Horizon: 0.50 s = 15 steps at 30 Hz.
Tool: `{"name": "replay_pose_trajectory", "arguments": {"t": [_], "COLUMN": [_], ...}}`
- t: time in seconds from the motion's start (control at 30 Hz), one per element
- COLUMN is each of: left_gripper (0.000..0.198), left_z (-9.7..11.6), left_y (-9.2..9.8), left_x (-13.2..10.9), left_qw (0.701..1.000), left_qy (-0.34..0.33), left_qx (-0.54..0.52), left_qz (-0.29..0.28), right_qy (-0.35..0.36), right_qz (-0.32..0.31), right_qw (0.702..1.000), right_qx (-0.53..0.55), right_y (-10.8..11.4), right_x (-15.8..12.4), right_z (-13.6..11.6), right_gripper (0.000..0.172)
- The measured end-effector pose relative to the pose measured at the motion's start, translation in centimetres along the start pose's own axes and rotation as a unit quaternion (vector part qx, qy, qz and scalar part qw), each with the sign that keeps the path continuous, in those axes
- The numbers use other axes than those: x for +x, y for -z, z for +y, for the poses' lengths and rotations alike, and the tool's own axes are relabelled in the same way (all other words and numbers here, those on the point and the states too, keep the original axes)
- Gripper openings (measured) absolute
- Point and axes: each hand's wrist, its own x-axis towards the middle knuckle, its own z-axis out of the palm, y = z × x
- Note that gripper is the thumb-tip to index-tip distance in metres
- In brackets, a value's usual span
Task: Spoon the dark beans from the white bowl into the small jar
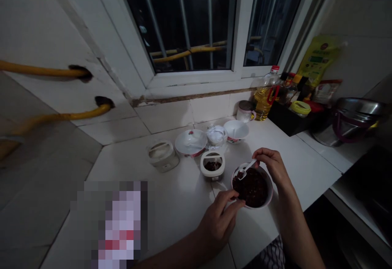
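Head view shows a round bowl [270,194] near the front edge of a white-tiled desk [190,212], holding a dark red, moist-looking, lumpy mixture [252,188] flecked with paler bits. The left hand [222,216] grips the near-left rim between thumb and fingers, probably to keep the bowl from sliding. The right hand [273,165] pinches the handle of a small white spoon [246,170], apparently plastic; holding it by the end seems to keep the fingers out of the food, while the scoop sits against the mixture at the bowl's far-left side. Just beyond, a rounded-square container [213,175] with a pale frame and see-through top has dark bits inside; standing so near, it seems placed for easy reach. Its pale-topped lookalike, a second container [164,163], stands farther left. Behind them are a shallow patterned dish [184,139], a clear jar [217,135] with white contents, and a deeper white bowl [240,136] with red decoration. Toward the wall stand a lidded mug [244,114], a clear bottle [263,101] of yellow liquid with a red handle, a black box [286,118] corralling condiments, and a shiny metal pot [329,128].
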Motion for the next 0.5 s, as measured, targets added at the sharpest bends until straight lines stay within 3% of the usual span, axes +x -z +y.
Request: {"name": "replay_pose_trajectory", "arguments": {"t": [0.3, 0.4, 0.5], "left_gripper": [0.035, 0.036, 0.038], "left_z": [-0.4, -0.5, -0.4], "left_y": [-0.6, -0.8, -0.7], "left_x": [-0.1, -0.3, -0.2], "left_qw": [1.000, 1.000, 1.000], "left_qy": [-0.017, -0.016, -0.011], "left_qx": [0.003, 0.002, 0.005], "left_qz": [0.021, 0.023, 0.017], "right_qy": [0.070, 0.162, 0.305], "right_qz": [0.012, -0.010, -0.070], "right_qw": [0.997, 0.985, 0.930], "right_qx": [0.014, -0.065, -0.194], "right_y": [-1.5, -2.8, -3.8], "right_x": [0.1, -0.5, -1.1], "right_z": [-1.9, -2.5, -2.8], "right_gripper": [0.013, 0.016, 0.017]}}
